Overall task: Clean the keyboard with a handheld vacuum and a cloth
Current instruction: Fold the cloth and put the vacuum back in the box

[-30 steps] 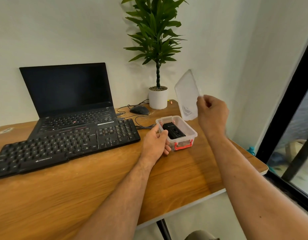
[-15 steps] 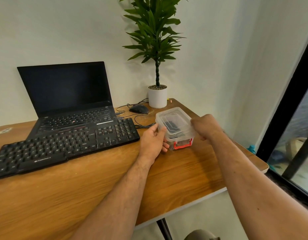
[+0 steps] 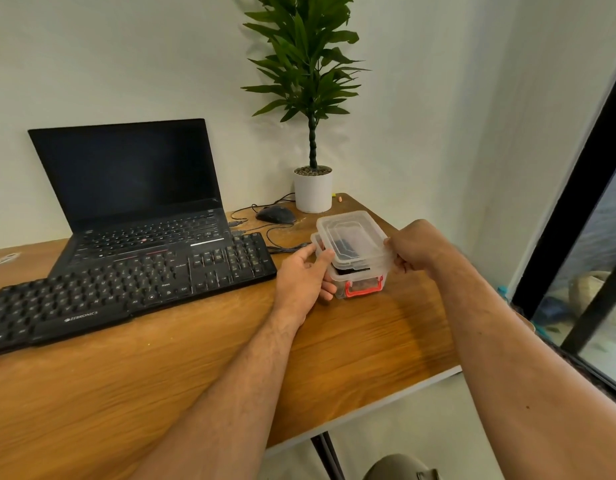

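Lid (image 3: 351, 237), raised a second earlier, now sat skewed on the clear plastic box (image 3: 362, 282). Left hand (image 3: 305, 277) gripped the box; right hand (image 3: 415, 249) pinched the lid's edge. Red latch, wood-grain desk (image 3: 195, 368).

Inside the small clear plastic box with the red latch (image 3: 360, 277) sits something dark (image 3: 344, 244), seen only through the translucent lid (image 3: 351, 237) — too murky to name. The left hand (image 3: 305, 277) covers the box's near-left corner, and the right hand (image 3: 415, 247) hides its right end, so whether the lid has seated there cannot be told. To the left of the box, the long black keyboard (image 3: 126, 289) runs out past the picture's edge, and it covers the front of the black laptop (image 3: 133, 188) behind it. Behind the box, the tall green plant in a white pot (image 3: 311, 98) is cropped at the top — its crown is out of sight.
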